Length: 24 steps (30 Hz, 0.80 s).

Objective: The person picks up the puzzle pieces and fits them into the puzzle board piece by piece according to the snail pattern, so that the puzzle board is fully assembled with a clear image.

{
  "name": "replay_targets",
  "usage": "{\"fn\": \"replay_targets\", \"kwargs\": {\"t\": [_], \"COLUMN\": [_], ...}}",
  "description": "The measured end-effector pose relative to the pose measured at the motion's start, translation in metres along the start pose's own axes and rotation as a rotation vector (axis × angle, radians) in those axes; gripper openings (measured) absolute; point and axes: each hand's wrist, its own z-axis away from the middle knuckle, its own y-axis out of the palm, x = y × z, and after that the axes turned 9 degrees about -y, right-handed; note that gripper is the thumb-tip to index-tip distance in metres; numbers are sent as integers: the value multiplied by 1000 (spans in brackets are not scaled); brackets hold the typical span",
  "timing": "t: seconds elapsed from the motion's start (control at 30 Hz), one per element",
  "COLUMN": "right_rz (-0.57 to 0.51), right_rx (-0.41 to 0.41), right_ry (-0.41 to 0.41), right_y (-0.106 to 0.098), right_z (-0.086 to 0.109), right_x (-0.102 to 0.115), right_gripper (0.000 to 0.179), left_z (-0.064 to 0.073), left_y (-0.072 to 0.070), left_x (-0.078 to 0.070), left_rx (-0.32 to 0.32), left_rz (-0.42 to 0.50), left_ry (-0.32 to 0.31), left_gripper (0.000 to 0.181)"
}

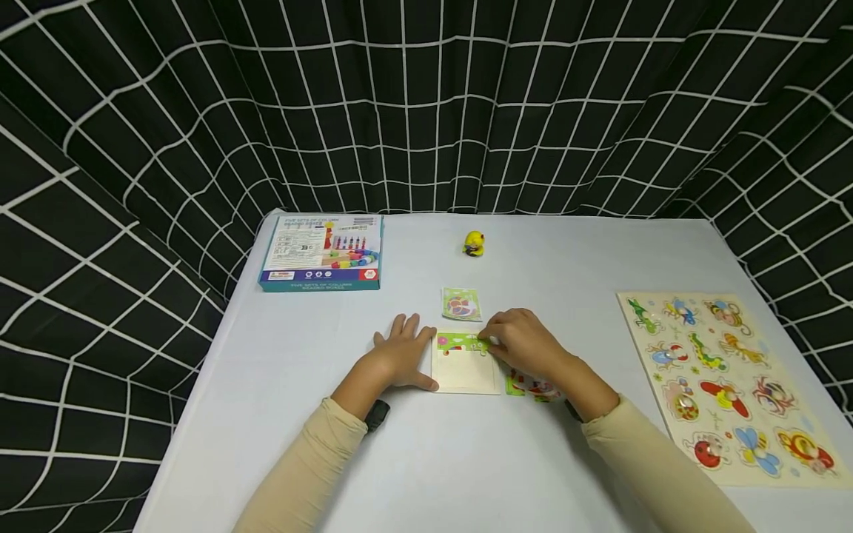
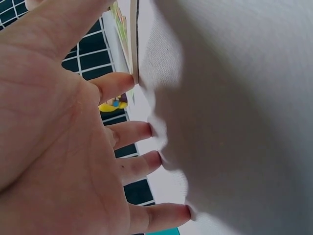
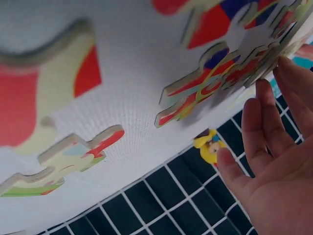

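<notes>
A shallow square wooden puzzle board [image 1: 465, 374] lies in front of me, with green puzzle pieces [image 1: 453, 341] along its far edge. My left hand [image 1: 400, 359] rests at the board's left side, fingers spread and thumb near its lower left corner. My right hand [image 1: 523, 340] pinches a puzzle piece [image 1: 480, 345] at the board's upper right corner; its fingers partly hide the piece. Loose red and green puzzle pieces [image 1: 516, 383] lie beneath the right wrist, partly covered. In the right wrist view, several loose jigsaw pieces [image 3: 73, 156] lie on the white cloth.
Beyond the board lies a small green picture packet [image 1: 461, 304], and farther back a yellow duck toy [image 1: 474, 243]. A boxed bead set [image 1: 323, 253] sits at the far left. A large wooden insect puzzle [image 1: 723, 385] occupies the right side.
</notes>
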Motion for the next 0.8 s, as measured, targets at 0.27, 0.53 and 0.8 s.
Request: {"fn": "replay_targets", "kwargs": {"t": [0.27, 0.53, 0.8], "right_rz": [113, 129, -2], "right_rx": [-14, 26, 3], "right_ry": [-31, -11, 65], "right_y": [2, 1, -11], "right_z": [1, 1, 17], "right_x": [1, 3, -3], "right_gripper": [21, 20, 30], "left_z": [0, 2, 3], "left_y": [-2, -4, -3], "left_x": [-2, -3, -1], "left_rx": [-10, 1, 6], "left_rz": [8, 29, 30], "left_ry": [6, 3, 10], "left_gripper": [99, 99, 99]}}
